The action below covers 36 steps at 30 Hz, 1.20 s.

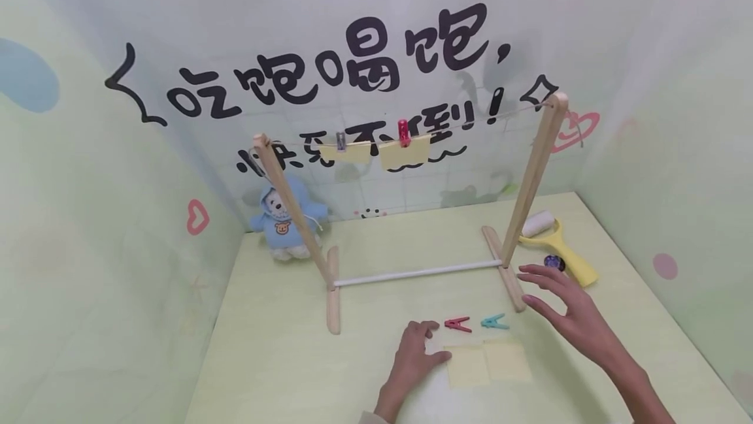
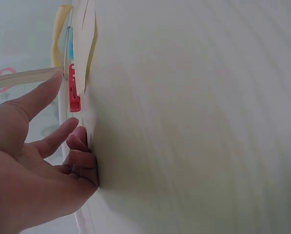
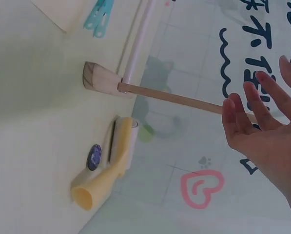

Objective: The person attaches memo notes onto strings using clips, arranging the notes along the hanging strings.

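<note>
My left hand (image 1: 414, 355) rests on the table by the left edge of two pale yellow paper squares (image 1: 467, 366), its thumb close to the paper corner. In the left wrist view its fingers are loosely curled and hold nothing. Just beyond the papers lie a red clothespin (image 1: 457, 324) and a light blue clothespin (image 1: 495, 321). My right hand (image 1: 573, 313) hovers in the air near the right foot of the wooden rack, fingers spread and bent, with nothing in them. On the string between the rack posts hang two yellow papers (image 1: 406, 153), held by a grey clothespin (image 1: 341, 142) and a red one.
The wooden rack (image 1: 532, 179) with a white crossbar (image 1: 418, 274) stands mid-table. Behind its left post sits a plush toy (image 1: 285, 225) in blue. To the right lie a yellow-handled lint roller (image 1: 573, 257) and a dark round object (image 1: 554, 262). Walls enclose the table.
</note>
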Each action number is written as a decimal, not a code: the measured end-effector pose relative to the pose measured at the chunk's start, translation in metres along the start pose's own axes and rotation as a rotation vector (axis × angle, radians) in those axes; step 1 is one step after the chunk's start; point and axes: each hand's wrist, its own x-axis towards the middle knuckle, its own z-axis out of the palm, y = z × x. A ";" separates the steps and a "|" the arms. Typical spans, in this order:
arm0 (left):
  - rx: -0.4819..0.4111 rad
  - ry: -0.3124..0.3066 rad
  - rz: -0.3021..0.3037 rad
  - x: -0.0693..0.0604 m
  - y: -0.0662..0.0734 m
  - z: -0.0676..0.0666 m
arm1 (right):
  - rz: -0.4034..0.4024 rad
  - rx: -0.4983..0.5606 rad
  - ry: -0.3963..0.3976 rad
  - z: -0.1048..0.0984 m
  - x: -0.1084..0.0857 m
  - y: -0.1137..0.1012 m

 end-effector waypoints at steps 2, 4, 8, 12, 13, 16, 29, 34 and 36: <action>0.047 0.013 0.024 -0.003 0.000 0.003 | 0.017 0.012 0.006 0.010 -0.001 0.004; 0.104 0.033 0.051 -0.005 0.001 0.006 | 0.018 0.028 0.019 0.024 -0.001 0.011; 0.182 0.082 0.078 -0.005 -0.003 0.014 | -0.052 0.007 0.015 0.058 -0.003 0.030; 0.213 0.115 0.100 -0.004 -0.012 0.022 | -0.135 -0.073 -0.025 0.093 -0.010 0.059; 0.226 0.126 0.113 -0.004 -0.014 0.023 | -0.156 -0.090 -0.031 0.101 -0.012 0.066; 0.257 0.123 0.123 -0.006 -0.008 0.019 | -0.224 -0.114 -0.031 0.125 -0.020 0.087; 0.224 0.069 0.063 -0.006 0.002 0.013 | -0.175 -0.272 -0.115 0.131 -0.027 0.053; 0.232 0.074 0.069 -0.006 0.001 0.014 | -0.163 -0.287 -0.124 0.133 -0.032 0.055; 0.234 0.078 0.078 -0.006 0.000 0.013 | -0.163 -0.289 -0.120 0.134 -0.033 0.056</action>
